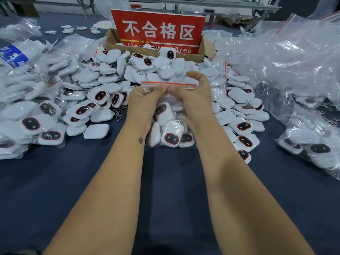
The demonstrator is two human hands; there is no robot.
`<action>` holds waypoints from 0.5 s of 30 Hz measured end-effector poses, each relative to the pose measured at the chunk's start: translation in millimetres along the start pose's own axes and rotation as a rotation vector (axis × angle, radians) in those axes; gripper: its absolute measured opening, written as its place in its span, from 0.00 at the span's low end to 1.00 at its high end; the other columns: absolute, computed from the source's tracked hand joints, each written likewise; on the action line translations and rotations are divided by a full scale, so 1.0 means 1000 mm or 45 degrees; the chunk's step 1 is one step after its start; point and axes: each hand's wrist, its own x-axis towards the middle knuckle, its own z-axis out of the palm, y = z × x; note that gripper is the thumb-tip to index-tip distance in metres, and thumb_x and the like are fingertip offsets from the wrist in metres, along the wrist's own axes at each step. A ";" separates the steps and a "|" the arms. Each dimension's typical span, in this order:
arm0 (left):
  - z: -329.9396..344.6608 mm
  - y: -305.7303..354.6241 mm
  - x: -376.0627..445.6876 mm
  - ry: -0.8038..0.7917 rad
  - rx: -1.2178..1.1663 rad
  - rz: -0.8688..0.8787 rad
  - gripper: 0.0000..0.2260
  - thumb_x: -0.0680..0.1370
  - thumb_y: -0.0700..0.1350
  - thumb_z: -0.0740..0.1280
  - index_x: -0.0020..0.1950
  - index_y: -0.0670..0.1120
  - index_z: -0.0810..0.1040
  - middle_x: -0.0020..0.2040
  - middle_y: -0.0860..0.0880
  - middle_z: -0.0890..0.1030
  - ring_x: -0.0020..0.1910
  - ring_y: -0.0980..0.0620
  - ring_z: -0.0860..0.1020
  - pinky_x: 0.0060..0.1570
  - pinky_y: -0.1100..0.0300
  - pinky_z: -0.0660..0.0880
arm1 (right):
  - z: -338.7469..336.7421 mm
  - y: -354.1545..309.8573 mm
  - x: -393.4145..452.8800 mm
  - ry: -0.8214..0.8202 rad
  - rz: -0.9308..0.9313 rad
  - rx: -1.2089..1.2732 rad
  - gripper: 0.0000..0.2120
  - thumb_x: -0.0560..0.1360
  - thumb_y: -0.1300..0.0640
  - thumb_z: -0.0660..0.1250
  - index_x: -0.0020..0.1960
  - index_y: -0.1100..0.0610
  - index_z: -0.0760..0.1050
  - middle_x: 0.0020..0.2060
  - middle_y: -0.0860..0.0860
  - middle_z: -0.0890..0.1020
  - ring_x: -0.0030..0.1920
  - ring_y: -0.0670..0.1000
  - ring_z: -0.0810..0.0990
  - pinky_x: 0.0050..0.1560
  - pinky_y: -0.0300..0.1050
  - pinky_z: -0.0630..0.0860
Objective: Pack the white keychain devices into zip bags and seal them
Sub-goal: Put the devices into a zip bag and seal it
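A clear zip bag (170,126) with a red strip along its top stands upright on the dark table in front of me, holding several white keychain devices with dark oval faces. My left hand (145,100) pinches the bag's top edge near its middle. My right hand (196,92) grips the same top edge further right, thumb toward me and fingers curled behind the strip. A big loose heap of white keychain devices (103,92) lies behind and beside the bag.
A cardboard box (206,48) with a red sign (158,30) stands behind the heap. Filled bags (22,100) are piled on the left, more filled bags (311,142) on the right. A mound of empty zip bags (287,57) fills the far right. Dark tablecloth (169,190) stretches toward me.
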 end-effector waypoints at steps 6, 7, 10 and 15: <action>0.001 0.003 -0.013 -0.068 0.241 -0.032 0.12 0.80 0.52 0.67 0.39 0.51 0.84 0.37 0.55 0.85 0.32 0.63 0.80 0.30 0.71 0.73 | 0.000 -0.006 0.000 0.147 0.016 0.167 0.23 0.66 0.68 0.76 0.51 0.49 0.70 0.47 0.59 0.82 0.42 0.56 0.83 0.50 0.60 0.82; 0.001 0.002 -0.015 -0.056 0.240 -0.031 0.13 0.81 0.52 0.65 0.40 0.51 0.83 0.36 0.55 0.85 0.31 0.63 0.80 0.29 0.72 0.73 | 0.000 -0.007 0.000 0.130 -0.011 0.151 0.23 0.65 0.67 0.75 0.51 0.49 0.70 0.48 0.58 0.82 0.44 0.57 0.84 0.52 0.61 0.82; -0.002 0.009 -0.027 -0.012 0.257 -0.021 0.13 0.83 0.51 0.61 0.44 0.51 0.82 0.37 0.52 0.85 0.32 0.60 0.77 0.28 0.70 0.72 | 0.006 -0.012 -0.009 -0.016 -0.106 -0.008 0.27 0.65 0.63 0.77 0.57 0.45 0.71 0.57 0.57 0.81 0.53 0.56 0.84 0.57 0.59 0.81; -0.033 0.026 -0.042 -0.081 0.200 -0.078 0.08 0.73 0.58 0.71 0.50 0.59 0.82 0.46 0.55 0.85 0.43 0.59 0.80 0.45 0.62 0.75 | 0.038 -0.024 -0.021 -0.057 -0.197 0.182 0.27 0.64 0.70 0.76 0.55 0.49 0.71 0.58 0.57 0.80 0.55 0.53 0.83 0.58 0.58 0.80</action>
